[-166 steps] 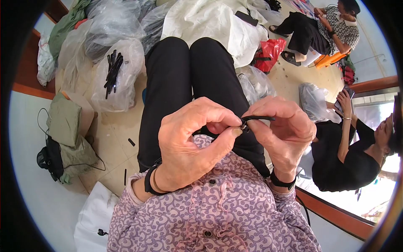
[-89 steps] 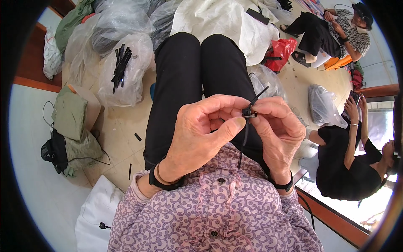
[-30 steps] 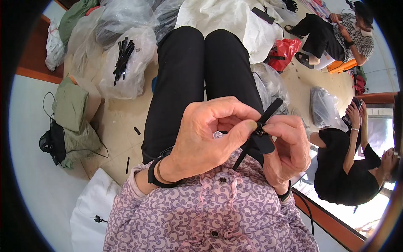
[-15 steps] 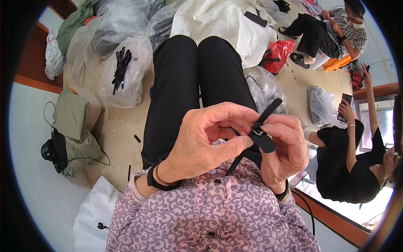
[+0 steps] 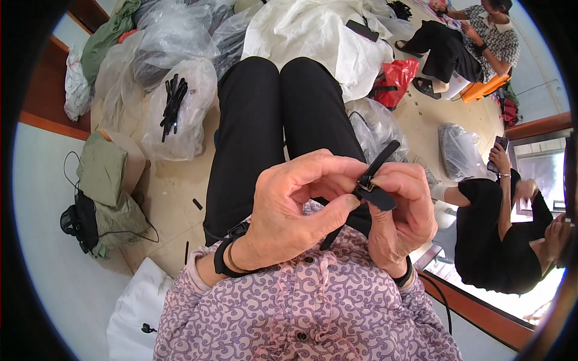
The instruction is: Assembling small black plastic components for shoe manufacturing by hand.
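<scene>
Between my two hands, above my lap, is a black strap point(image 5: 382, 157) with a small metal buckle point(image 5: 365, 182). My left hand point(image 5: 301, 207) pinches the strap at the buckle with thumb and fingertips. On the other side, my right hand point(image 5: 403, 204) grips it next to the buckle, fingers curled and thumb below. A wide rounded black tab point(image 5: 379, 198) sticks out beneath the buckle. Part of the strap behind my fingers is hidden. A bundle of similar black straps point(image 5: 173, 107) lies on a clear plastic bag ahead to the left.
Clear plastic bags point(image 5: 174, 51) and a white sheet point(image 5: 313, 36) cover the floor ahead. A red bag point(image 5: 397, 81) lies to the right. Two people sit at the right, one holding a phone point(image 5: 499, 150). A green cushion point(image 5: 103, 165) with a cable stands at the left.
Both hands have shifted slightly left with the strap and still grip it at the buckle. The person at lower right has lowered a raised arm.
</scene>
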A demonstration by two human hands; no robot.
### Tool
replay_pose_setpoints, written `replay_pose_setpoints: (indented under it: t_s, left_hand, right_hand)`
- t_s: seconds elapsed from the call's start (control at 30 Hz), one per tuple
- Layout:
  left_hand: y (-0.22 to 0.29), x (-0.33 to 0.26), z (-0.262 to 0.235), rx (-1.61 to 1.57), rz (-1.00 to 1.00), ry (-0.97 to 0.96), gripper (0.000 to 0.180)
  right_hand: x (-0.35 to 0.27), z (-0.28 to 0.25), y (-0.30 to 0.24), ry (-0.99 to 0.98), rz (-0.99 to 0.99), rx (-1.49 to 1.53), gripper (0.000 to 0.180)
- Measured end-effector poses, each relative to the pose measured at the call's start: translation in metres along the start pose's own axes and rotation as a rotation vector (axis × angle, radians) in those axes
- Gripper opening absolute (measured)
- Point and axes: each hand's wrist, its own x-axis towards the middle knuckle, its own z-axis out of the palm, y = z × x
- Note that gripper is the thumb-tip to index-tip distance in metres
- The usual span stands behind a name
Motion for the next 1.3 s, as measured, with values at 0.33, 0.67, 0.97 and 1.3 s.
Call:
replay_pose_setpoints:
  t_s: [0.33,0.67,0.97,1.3]
  left_hand:
    - [-0.002,-0.001,0.005,0.163,0.136,0.094,0.035]
    - [-0.002,-0.001,0.007,0.245,0.198,0.113,0.038]
    - [-0.003,-0.003,0.008,0.215,0.192,0.104,0.041]
    - [0.000,-0.003,0.005,0.245,0.192,0.041,0.037]
  right_hand:
    - [0.004,0.000,-0.004,-0.029,-0.095,-0.125,0.026]
    - [0.008,-0.004,-0.014,-0.089,-0.217,-0.318,0.029]
    - [0.000,-0.001,-0.010,-0.023,-0.169,-0.231,0.026]
    - [-0.004,-0.001,-0.007,-0.019,0.015,-0.014,0.018]
